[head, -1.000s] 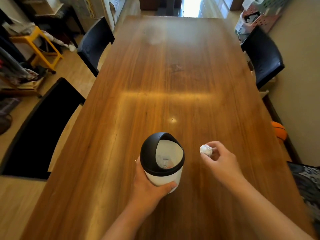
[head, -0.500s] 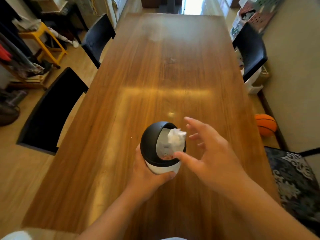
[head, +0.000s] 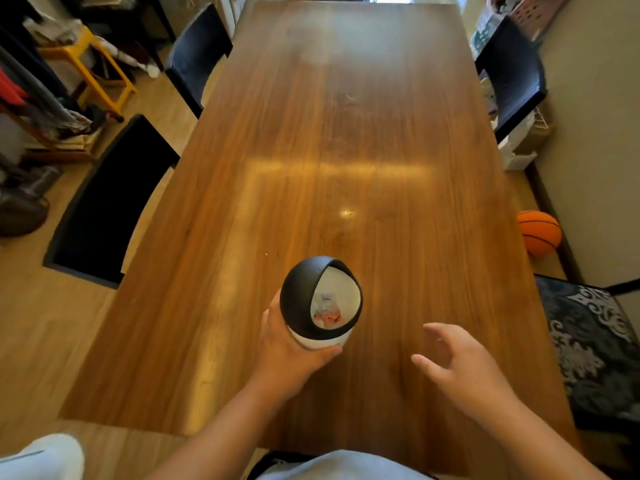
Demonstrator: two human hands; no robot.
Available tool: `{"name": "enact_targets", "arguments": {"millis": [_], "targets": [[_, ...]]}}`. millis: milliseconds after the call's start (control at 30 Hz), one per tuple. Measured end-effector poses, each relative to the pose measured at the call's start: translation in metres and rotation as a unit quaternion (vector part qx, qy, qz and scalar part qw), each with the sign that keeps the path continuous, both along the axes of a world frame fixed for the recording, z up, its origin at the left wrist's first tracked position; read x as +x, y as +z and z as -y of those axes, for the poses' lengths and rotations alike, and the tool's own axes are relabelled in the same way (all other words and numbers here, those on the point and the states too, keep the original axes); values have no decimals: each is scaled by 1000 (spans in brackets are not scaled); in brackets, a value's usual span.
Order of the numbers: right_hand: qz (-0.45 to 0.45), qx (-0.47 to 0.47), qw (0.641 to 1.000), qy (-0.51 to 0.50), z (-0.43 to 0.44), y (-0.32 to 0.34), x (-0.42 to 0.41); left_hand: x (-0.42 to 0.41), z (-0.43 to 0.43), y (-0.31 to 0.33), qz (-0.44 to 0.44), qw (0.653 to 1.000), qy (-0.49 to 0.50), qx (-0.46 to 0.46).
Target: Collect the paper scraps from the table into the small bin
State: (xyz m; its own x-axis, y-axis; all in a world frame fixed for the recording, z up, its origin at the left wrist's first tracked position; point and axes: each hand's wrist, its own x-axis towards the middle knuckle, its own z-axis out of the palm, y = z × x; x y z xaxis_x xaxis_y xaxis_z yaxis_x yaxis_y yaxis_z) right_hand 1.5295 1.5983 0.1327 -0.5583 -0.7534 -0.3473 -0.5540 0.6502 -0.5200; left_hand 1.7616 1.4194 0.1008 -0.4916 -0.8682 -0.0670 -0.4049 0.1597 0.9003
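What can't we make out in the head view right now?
- How full the small bin is: its black dome lid covers most of the opening; the scraps inside are blurred.
- Bin's base: hidden by the left hand.
- Right hand: motion-blurred.
- Table near edge: hidden by arms and clothing.

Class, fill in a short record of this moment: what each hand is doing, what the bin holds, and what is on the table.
left hand: grips the bin by its white base
right hand: open, empty, above the table
bin contents: crumpled scraps visible through the opening
table: no loose scraps seen
floor at right: basketball
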Motion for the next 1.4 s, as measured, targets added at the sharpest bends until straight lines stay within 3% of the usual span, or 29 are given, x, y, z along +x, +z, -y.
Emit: {"name": "enact_targets", "arguments": {"millis": [133,267,1067,1200,1300,1400], "targets": [[-77,98,992,-24,-22,-50,-7,-2,-6,-14,7,1000,10,14],[-129,126,983,-21,-37,-73,-9,2,-8,-31,37,999,-5,21],[-160,166,973,17,-52,-79,1,35,-30,-49,109,991,8,78],[-107,188,976,23,-43,-63,-3,50,-38,-42,162,980,-18,113],[-29,125,992,2,-30,-38,-8,79,-56,-39,223,968,-33,107],[187,-26,982,-29,-9,24,-20,116,-77,-38,281,948,-67,131]]}}
